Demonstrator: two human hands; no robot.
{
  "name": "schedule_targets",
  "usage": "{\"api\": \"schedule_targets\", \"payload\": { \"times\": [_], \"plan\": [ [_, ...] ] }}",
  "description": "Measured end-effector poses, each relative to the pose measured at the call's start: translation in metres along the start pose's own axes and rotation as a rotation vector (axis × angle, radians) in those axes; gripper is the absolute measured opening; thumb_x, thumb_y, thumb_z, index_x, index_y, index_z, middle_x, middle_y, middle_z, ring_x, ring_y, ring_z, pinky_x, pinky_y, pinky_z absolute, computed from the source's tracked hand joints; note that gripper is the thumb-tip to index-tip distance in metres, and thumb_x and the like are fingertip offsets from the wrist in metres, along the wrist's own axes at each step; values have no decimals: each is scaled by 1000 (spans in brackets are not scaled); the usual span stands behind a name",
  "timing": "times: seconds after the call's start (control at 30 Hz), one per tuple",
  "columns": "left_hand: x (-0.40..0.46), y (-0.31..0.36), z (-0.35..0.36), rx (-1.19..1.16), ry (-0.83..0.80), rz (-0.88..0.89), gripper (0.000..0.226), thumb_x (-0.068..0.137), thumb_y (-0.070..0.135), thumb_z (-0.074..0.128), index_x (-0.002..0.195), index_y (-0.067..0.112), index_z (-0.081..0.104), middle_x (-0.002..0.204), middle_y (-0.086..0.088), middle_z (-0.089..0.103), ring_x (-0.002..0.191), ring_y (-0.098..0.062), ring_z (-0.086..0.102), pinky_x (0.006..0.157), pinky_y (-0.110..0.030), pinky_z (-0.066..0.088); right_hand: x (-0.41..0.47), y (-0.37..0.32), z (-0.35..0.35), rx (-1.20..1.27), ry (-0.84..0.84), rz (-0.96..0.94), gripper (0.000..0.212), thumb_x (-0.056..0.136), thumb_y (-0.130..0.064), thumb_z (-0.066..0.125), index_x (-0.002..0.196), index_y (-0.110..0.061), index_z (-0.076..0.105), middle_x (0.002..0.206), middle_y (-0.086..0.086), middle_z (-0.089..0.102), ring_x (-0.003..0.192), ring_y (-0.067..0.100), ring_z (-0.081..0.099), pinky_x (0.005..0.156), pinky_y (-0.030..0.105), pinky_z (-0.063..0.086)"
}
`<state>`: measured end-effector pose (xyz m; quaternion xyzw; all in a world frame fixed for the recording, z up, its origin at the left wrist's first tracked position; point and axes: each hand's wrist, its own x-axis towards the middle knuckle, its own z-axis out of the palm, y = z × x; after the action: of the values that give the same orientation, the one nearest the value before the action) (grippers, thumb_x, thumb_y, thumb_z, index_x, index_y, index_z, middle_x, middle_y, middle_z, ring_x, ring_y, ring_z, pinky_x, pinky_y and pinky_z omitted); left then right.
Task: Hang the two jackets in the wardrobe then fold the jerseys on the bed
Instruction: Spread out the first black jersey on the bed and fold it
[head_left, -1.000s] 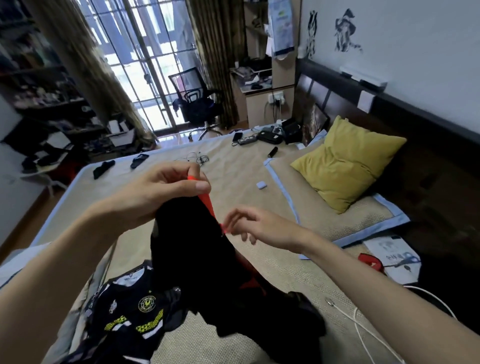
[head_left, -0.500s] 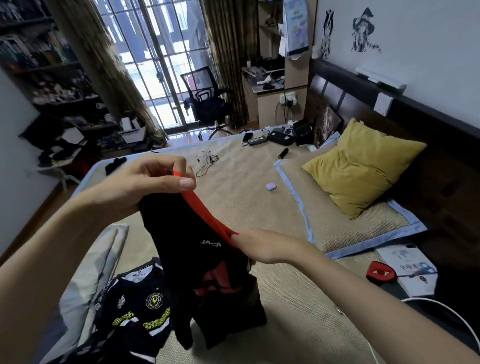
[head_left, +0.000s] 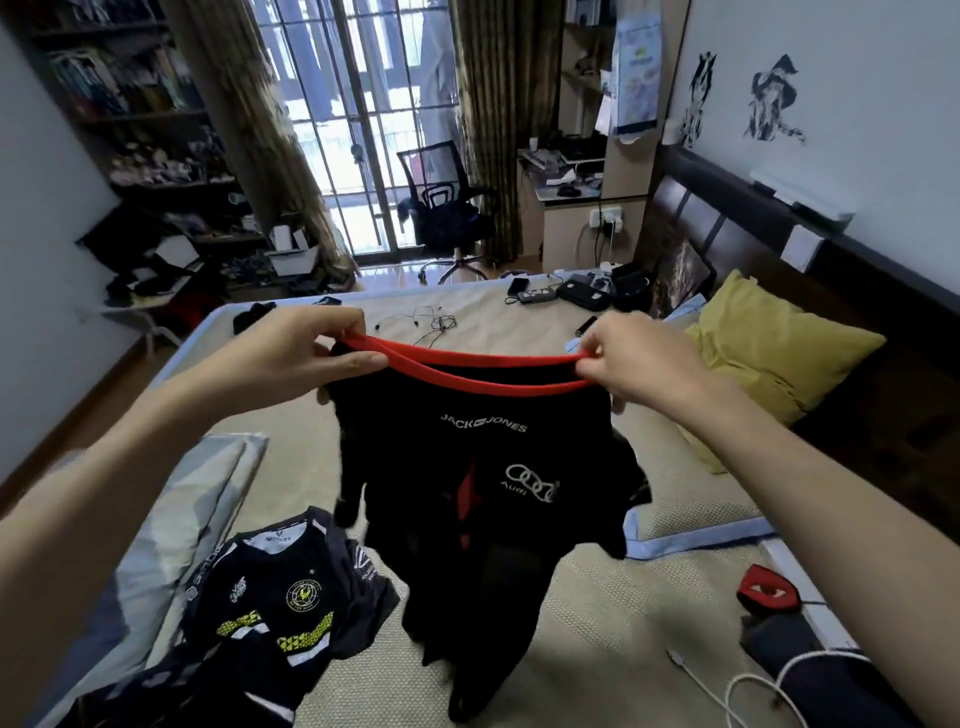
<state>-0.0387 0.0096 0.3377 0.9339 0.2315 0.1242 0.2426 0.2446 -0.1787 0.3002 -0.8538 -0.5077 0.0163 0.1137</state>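
Note:
A black jersey (head_left: 483, 467) with a red collar and white logos hangs in the air over the bed (head_left: 597, 613). My left hand (head_left: 306, 353) pinches the left end of its red collar. My right hand (head_left: 634, 364) pinches the right end, so the collar is stretched wide between them. The jersey's lower part dangles crumpled toward the mattress. A second dark jersey (head_left: 280, 608) with a round crest and yellow-green marks lies flat on the bed at the lower left.
A yellow pillow (head_left: 774, 348) lies at the right by the dark headboard. Earphones (head_left: 421, 322), a phone and chargers lie at the far end of the bed. A white cable (head_left: 748, 691) and a red-black pouch (head_left: 766, 592) sit lower right. A grey folded blanket (head_left: 182, 509) lies left.
My hands moved apart and up, spreading the red collar wide. The black jersey rose off the bed and now hangs front-facing with its logos showing.

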Motion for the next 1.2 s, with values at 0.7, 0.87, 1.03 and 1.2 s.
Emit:
{"api": "schedule_targets", "payload": {
  "times": [0.7, 0.87, 1.03, 1.2],
  "plan": [
    [35, 2, 2, -252, 236, 88, 29, 89, 17, 75, 105, 19, 51, 100, -12, 70, 92, -26, 72, 87, -38, 59, 15, 13, -37, 798, 147, 68, 15, 100, -17, 50, 88, -15, 58, 71, -4, 52, 63, 9, 49, 53, 17, 39],
    [34, 4, 9, -34, 255, 136, 8, 96, 26, 66, 97, 35, 66, 93, 7, 70, 88, -13, 66, 84, -35, 55, 4, 31, -28, 579, 116, -16, 21, 100, -29, 54, 96, -17, 71, 87, -4, 68, 84, 16, 63, 74, 33, 44],
    [26, 8, 24, 3, 401, 121, 17, 100, 24, 61, 88, 36, 61, 88, 18, 69, 80, -1, 60, 74, -12, 43, -13, 41, -15, 588, 69, -106, 37, 93, -51, 67, 84, -16, 75, 72, 1, 69, 67, 11, 63, 67, 32, 44],
    [13, 13, 41, 26, 325, 102, 12, 101, 24, 59, 99, 14, 65, 87, 4, 66, 82, -3, 59, 75, -9, 41, -29, 47, -2, 723, 59, -195, 21, 86, -45, 76, 82, -25, 77, 65, -10, 62, 60, 0, 52, 59, 18, 37]
  ]
}}
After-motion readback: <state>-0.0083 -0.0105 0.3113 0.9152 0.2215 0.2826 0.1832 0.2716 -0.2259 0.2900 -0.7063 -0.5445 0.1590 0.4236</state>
